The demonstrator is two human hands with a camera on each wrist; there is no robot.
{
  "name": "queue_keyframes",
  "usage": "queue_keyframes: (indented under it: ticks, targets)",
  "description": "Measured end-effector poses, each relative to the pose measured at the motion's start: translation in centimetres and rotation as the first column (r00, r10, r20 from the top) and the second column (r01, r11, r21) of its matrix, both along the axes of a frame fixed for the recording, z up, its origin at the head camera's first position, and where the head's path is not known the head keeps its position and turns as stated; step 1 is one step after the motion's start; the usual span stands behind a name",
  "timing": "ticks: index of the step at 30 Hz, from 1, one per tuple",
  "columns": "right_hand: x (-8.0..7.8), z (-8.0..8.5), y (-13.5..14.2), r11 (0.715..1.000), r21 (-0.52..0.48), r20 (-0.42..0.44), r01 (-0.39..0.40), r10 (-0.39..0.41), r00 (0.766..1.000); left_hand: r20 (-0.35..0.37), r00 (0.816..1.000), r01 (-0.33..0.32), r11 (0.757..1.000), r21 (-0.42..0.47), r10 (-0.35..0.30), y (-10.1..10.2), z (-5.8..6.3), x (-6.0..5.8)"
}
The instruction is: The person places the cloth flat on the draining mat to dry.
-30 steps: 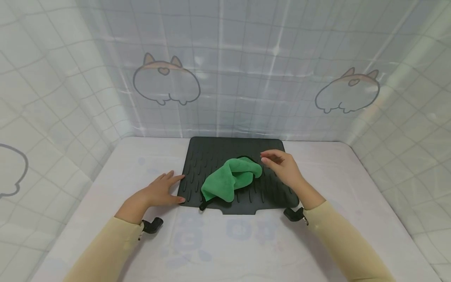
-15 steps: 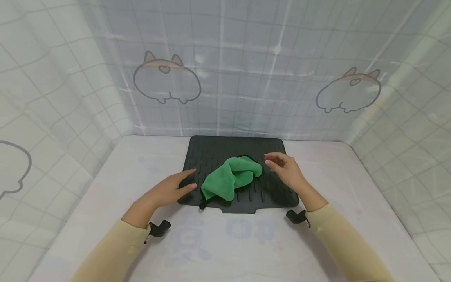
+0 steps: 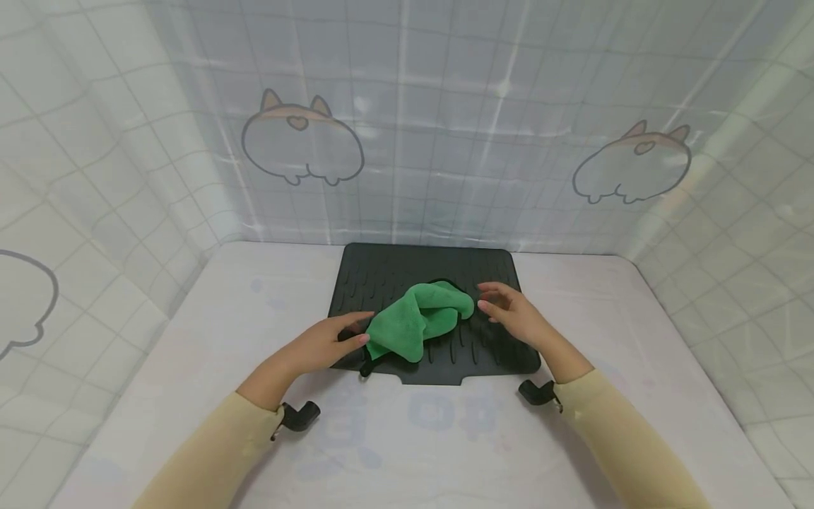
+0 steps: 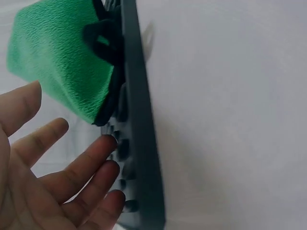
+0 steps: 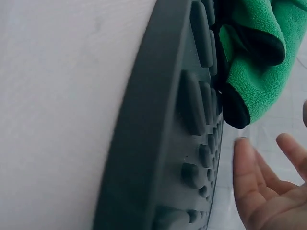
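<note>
A crumpled green cloth (image 3: 400,329) with black edging lies on a dark ridged mat (image 3: 381,265). A black loop (image 4: 103,40) sticks out at its near left corner. My left hand (image 3: 327,343) is over the mat's left side, thumb and fingers spread at the cloth's left end; in the left wrist view a gap shows between fingertips and cloth. On the other side, my right hand (image 3: 518,314) hovers over the mat, its fingers loosely bent and a little apart from the cloth's right end (image 5: 261,96). Neither hand holds anything.
The mat lies on a table with a pale printed cover (image 3: 407,452), near its back edge. A curtain-like backdrop (image 3: 445,141) with a grid and animal drawings hangs behind, and similar sheets stand at both sides.
My left hand has moved right, from the mat's left edge up to the cloth. The right hand has drawn slightly right and lower. The cloth stays put.
</note>
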State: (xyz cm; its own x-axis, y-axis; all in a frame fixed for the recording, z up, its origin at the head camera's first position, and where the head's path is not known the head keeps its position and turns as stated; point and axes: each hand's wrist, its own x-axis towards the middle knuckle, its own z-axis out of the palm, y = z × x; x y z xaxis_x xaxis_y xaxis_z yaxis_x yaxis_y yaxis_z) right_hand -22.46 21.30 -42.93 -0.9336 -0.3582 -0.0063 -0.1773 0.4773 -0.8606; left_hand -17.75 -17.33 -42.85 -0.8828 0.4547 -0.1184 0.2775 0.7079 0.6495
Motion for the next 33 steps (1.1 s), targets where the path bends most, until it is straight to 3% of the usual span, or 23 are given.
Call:
queue_keyframes:
  ticks: [6,12,23,33]
  targets:
    - [-0.3,-0.4,0.0,0.997,-0.009,0.098,-0.074,0.075,0.992,0.008,1.000,-0.012,1.000,0.004,0.012,0.3,-0.6,-0.5]
    - [-0.7,-0.8,-0.6,0.996,-0.056,0.141,-0.075,0.083,0.987,-0.008,1.000,-0.021,0.999,0.038,0.021,0.5,-1.0,-0.8]
    - [-1.8,-1.3,-1.6,1.000,-0.020,-0.043,0.004,-0.005,0.999,0.000,0.998,-0.055,0.994,0.090,0.055,0.8,-1.2,-1.2]
    - [-3.9,1.0,-0.9,0.995,-0.095,-0.046,0.035,-0.040,0.998,0.011,0.999,-0.050,0.988,0.146,0.049,0.8,-1.0,-1.7]
